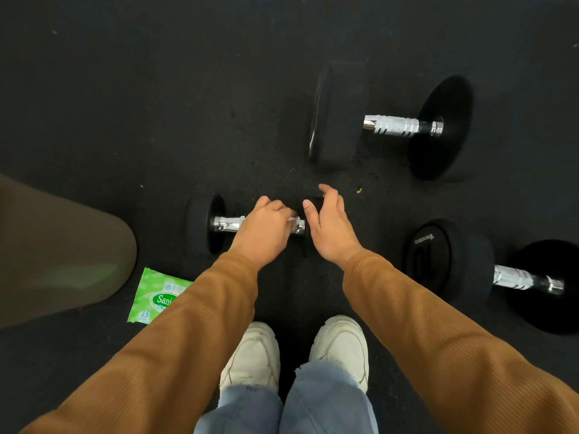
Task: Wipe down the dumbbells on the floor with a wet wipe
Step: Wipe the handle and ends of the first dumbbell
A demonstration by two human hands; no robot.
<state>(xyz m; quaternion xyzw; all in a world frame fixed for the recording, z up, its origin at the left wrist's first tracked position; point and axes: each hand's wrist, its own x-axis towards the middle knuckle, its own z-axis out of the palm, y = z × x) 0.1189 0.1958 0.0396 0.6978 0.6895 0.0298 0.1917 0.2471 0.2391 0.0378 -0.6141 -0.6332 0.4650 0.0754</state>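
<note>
Left hand [266, 228] pinches wipe [293, 219] on dumbbell [226, 223] handle — right hand [329, 228] cups end.

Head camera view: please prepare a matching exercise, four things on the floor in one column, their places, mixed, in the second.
1. green plastic wet-wipe packet
2. small black dumbbell with chrome handle
3. black round dumbbell marked 10
4. large black chrome-handled dumbbell

A. farthest from the white shoes
B. under the left hand and right hand
C. at the right edge
D. partly behind the left brown sleeve

Pairs: 1-D, 2-B, 3-C, 4-A
</note>
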